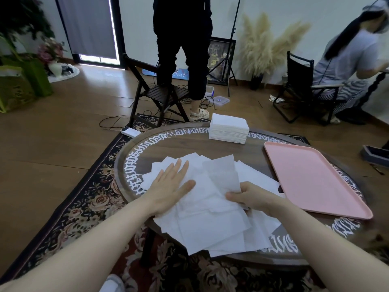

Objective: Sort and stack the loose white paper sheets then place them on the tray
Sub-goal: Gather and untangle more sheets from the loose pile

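In the centre of the frame a heap of loose white paper sheets (210, 218) lies spread over a round wooden table (189, 144) with white lettering round its rim. The left hand (170, 190) lies flat on the heap's upper left part, fingers straight and slightly fanned, holding nothing. The right hand (250, 197), just right of centre, pinches one sheet (223, 175) by its lower edge between thumb and curled fingers; that sheet stands up off the pile, its upper corners free.

Several sheets at the bottom of the heap overhang the table's near rim (their corners jut past the wood over the patterned rug (84, 203)). At the right of the frame a pink tray (315, 180) lies flat, its left edge just beside the heap and its lower right corner reaching toward the table's rim; its surface is bare. At upper centre a squared stack of white sheets (229, 128) sits at the table's far rim, well apart from the heap. Bare wood shows between stack, heap and tray.

Beyond the table, a person stands by a folding chair (155, 91), and another sits at the upper right.
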